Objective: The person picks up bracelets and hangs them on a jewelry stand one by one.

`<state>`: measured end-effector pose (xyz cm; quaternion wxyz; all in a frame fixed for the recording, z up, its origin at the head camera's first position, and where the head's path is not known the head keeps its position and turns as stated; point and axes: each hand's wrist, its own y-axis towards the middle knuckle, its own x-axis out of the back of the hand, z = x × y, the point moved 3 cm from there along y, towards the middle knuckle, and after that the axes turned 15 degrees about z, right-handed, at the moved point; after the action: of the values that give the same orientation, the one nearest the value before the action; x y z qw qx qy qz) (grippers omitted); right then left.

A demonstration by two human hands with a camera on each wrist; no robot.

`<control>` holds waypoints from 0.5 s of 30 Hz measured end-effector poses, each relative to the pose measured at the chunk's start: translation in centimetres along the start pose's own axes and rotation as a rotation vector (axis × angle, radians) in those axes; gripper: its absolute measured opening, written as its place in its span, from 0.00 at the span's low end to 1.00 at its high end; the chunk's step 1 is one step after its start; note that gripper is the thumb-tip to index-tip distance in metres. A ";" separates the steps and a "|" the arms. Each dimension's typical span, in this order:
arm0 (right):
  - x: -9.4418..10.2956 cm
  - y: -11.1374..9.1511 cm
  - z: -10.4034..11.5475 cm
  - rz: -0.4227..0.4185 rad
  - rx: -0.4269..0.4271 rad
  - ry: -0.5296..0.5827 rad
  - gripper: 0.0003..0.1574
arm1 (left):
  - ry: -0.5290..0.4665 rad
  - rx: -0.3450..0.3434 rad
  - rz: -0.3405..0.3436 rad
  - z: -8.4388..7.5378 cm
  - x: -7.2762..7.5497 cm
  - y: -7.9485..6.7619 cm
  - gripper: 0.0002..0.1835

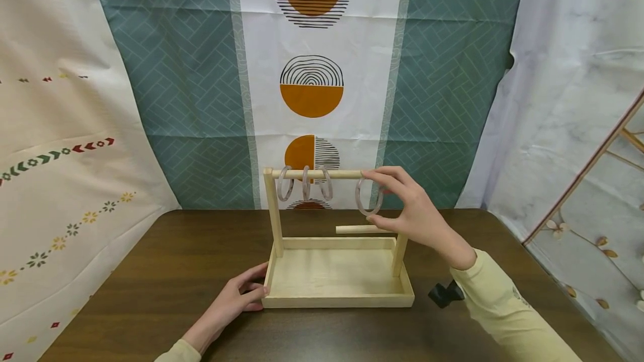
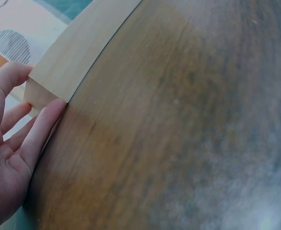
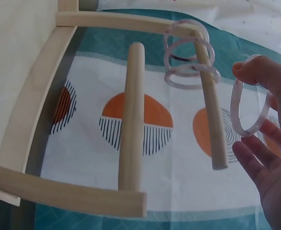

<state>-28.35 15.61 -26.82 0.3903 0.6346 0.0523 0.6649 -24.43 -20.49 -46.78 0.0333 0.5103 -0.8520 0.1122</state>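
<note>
My right hand (image 1: 415,211) pinches a pale, translucent bangle (image 3: 234,108) between thumb and fingers, just off the free end of the wooden stand's upper rod (image 3: 211,105). Several matching bangles hang on that rod; the middle one (image 1: 306,184) is near its left post. Lower down, a second rod (image 1: 352,229) juts inward from the right post, with nothing hung on it. Down at the front left, my left hand (image 1: 236,298) grips the corner of the stand's tray base (image 1: 337,300). In the left wrist view, its fingers lie around that wooden corner (image 2: 44,96).
The stand sits on a dark brown wooden table (image 1: 151,278). Behind it hangs a green and white cloth (image 1: 191,99) with orange circles. A small black object (image 1: 445,294) shows beside the right sleeve. Patterned cloth (image 1: 65,183) borders the table's left side.
</note>
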 end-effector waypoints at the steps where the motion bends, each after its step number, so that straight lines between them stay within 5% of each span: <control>1: 0.2 0.0 -0.2 -0.008 -0.003 -0.006 0.50 | -0.002 0.000 0.001 0.0 0.0 0.0 0.38; 15: 1.4 0.2 -3.4 -0.103 -0.051 -0.087 0.50 | 0.004 0.017 -0.014 0.0 0.0 0.0 0.37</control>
<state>-31.27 17.78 -26.20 0.4419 0.6492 0.0509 0.6171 -24.40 -20.48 -46.79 0.0315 0.5161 -0.8474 0.1202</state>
